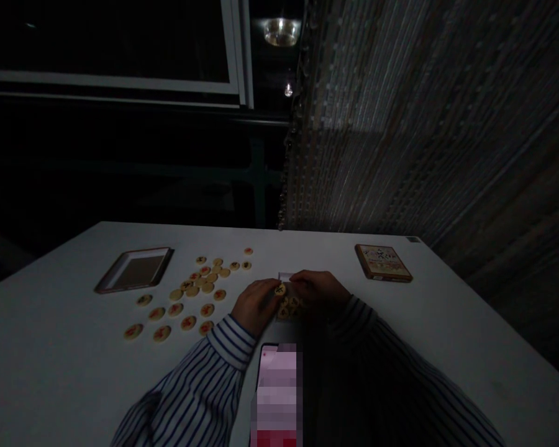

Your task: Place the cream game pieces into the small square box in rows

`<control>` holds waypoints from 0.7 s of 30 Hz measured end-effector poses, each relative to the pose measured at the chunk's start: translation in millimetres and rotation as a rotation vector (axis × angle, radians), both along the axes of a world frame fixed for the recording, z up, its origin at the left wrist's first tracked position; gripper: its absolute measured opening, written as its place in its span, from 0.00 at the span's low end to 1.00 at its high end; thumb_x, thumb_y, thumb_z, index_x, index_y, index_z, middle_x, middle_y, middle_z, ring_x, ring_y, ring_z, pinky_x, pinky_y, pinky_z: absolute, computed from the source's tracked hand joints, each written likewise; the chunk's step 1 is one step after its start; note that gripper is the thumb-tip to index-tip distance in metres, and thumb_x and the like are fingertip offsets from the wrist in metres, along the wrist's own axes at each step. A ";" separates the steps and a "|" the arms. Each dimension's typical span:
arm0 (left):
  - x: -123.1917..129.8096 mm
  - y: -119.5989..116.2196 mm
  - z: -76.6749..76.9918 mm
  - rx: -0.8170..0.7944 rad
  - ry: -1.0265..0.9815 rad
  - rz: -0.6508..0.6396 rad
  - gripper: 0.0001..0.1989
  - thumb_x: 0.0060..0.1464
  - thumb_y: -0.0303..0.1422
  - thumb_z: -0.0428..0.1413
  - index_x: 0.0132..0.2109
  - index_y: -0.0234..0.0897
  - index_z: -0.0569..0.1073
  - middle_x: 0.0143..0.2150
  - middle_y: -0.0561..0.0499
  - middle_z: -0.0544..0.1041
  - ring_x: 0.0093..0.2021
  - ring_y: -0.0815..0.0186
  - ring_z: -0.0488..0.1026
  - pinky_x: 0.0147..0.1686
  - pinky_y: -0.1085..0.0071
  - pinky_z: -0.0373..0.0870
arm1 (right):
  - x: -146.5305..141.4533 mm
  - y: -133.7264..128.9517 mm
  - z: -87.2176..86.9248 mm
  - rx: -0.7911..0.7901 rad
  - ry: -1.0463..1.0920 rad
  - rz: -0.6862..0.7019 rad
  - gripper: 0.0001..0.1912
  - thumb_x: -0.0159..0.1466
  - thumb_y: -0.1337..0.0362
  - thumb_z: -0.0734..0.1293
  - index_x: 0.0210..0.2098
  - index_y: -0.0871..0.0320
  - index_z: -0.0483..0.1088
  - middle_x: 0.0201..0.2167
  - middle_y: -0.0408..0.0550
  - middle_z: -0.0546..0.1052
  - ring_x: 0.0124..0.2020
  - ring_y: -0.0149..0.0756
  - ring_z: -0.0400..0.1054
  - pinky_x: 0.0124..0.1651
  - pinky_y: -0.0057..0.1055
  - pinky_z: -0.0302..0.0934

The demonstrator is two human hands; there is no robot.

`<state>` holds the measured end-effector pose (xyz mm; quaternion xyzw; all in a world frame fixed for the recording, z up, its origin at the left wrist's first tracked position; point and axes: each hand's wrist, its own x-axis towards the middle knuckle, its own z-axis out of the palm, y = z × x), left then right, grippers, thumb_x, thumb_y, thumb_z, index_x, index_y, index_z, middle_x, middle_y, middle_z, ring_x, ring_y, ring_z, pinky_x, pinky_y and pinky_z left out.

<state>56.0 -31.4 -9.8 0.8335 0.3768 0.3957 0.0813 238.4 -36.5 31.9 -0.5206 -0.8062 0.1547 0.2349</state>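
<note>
My left hand (257,303) pinches a round Chinese chess piece (280,290) with a dark character on it. Below that piece, several more pieces (293,303) lie in a small white tray (286,275). My right hand (320,288) is at the tray's right side, fingers curled by its far edge; whether it holds anything is hidden in shadow. To the left, many loose chess pieces (207,287) are scattered on the white table, some with red characters, some with dark ones, some with blank sides up.
An open box lid or tray (137,270) lies at the table's left. A closed box with a printed cover (384,262) lies at the right. A lit phone (277,397) is near the front edge. Beyond the white table (74,347) hangs a bead curtain (377,124).
</note>
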 end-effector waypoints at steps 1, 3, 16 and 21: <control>0.8 -0.6 -0.7 -0.001 -0.001 0.002 0.12 0.48 0.30 0.51 0.41 0.34 0.68 0.38 0.46 0.74 0.40 0.65 0.69 0.41 0.67 0.67 | -0.3 -0.6 -0.2 -0.029 0.020 -0.014 0.13 0.56 0.61 0.58 0.37 0.58 0.68 0.31 0.46 0.75 0.32 0.32 0.68 0.34 0.28 0.60; 2.0 -1.6 -2.0 0.003 -0.011 0.011 0.13 0.47 0.30 0.51 0.42 0.34 0.67 0.39 0.46 0.73 0.40 0.65 0.69 0.41 0.67 0.67 | -1.4 -1.3 -1.4 -0.087 0.078 -0.009 0.13 0.55 0.61 0.59 0.37 0.58 0.68 0.30 0.45 0.75 0.31 0.31 0.68 0.34 0.27 0.60; 4.8 -8.6 -1.2 0.035 -0.068 0.060 0.14 0.46 0.30 0.52 0.42 0.33 0.67 0.38 0.46 0.73 0.39 0.65 0.70 0.39 0.68 0.68 | -8.0 1.5 -14.1 -0.173 0.194 0.005 0.11 0.53 0.62 0.62 0.35 0.57 0.68 0.26 0.42 0.74 0.29 0.31 0.68 0.33 0.27 0.60; 8.1 -11.6 0.0 0.013 -0.102 0.039 0.13 0.46 0.31 0.52 0.41 0.33 0.67 0.38 0.45 0.73 0.39 0.65 0.70 0.39 0.68 0.68 | -5.7 3.3 -14.7 -0.175 0.223 0.026 0.10 0.52 0.62 0.62 0.34 0.57 0.69 0.28 0.43 0.75 0.31 0.31 0.68 0.34 0.27 0.60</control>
